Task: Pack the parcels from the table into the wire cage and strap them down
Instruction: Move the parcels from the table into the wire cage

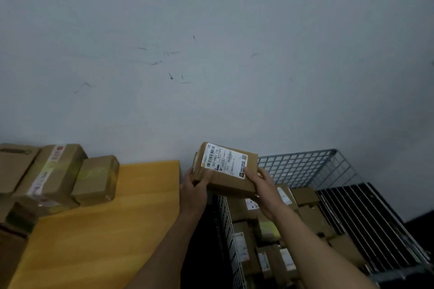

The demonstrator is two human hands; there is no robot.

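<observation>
Left hand, right hand — parcel between

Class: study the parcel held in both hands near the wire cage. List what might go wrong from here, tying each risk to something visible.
1. The left hand and right hand grip the parcel only at its near end; it might tip and drop into the dark gap between table and wire cage.
2. The boxes already in the cage lie unevenly, so the parcel may settle tilted and make strapping harder.

The parcel pile runs off the left edge; label print is unreadable.
</observation>
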